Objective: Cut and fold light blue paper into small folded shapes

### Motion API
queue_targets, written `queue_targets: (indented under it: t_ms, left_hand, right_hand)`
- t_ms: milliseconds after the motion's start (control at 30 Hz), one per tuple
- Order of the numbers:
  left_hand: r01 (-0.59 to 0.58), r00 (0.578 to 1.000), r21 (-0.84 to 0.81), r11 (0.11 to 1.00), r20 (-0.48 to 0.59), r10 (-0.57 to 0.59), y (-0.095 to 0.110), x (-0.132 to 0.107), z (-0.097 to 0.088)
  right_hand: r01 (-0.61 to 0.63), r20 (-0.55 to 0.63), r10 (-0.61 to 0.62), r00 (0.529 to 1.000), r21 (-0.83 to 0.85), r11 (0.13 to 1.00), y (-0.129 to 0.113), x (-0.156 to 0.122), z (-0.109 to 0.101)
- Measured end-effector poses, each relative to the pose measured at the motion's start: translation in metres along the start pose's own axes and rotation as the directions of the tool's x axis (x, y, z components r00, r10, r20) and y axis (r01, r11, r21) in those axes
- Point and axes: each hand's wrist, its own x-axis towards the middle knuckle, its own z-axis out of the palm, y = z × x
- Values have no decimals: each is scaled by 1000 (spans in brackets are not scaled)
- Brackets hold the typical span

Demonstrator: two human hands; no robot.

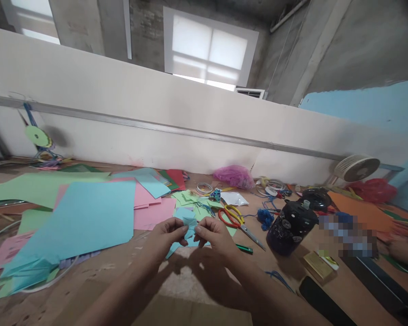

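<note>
Pinching a small folded piece of light-blue paper from either side, the left hand and right hand hold it between thumb and fingers above the brown table. Near the right hand lie red-and-yellow-handled metal scissors and a slim green-and-black tool. Farther right stands a black patterned bottle; leftward, a large light-blue paper sheet overlaps pink paper sheets
</note>
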Motion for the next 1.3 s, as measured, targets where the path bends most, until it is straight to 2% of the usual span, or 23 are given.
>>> queue_targets:
  t_ms: [267,567,733,1000,1100,1200,1300]
  left_hand:
    - [8,995,-121,993,-98,-20,2,-5,4]
    - [-5,999,-181,983,-51,-4,-4,-6,13]
    - [-13,999,-148,989,-37,8,-6,-5,12]
    - [-22,1000,-179,984,-23,18,-17,2,12]
    - [-2,1000,-206,979,-1,2,-13,0,11]
    - [20,1000,-247,969,2,-20,-7,-3,8]
    - [58,998,-304,951,9,-58,-5,-4,4]
  right_hand:
    - [70,-29,-69,997,22,997,0,-1,3]
    - [56,-90,-47,995,99,994,-2,-1,5]
    - [65,-135,-52,989,97,993,1,0,4]
    - [136,-210,-112,971,104,985,3,-2,8]
    - [139,-189,-118,975,103,985,3,-2,7]
    - [148,-117,-140,983,66,987,3,-1,2]
    - [248,-60,-253,966,-78,966,-3,-2,-4]
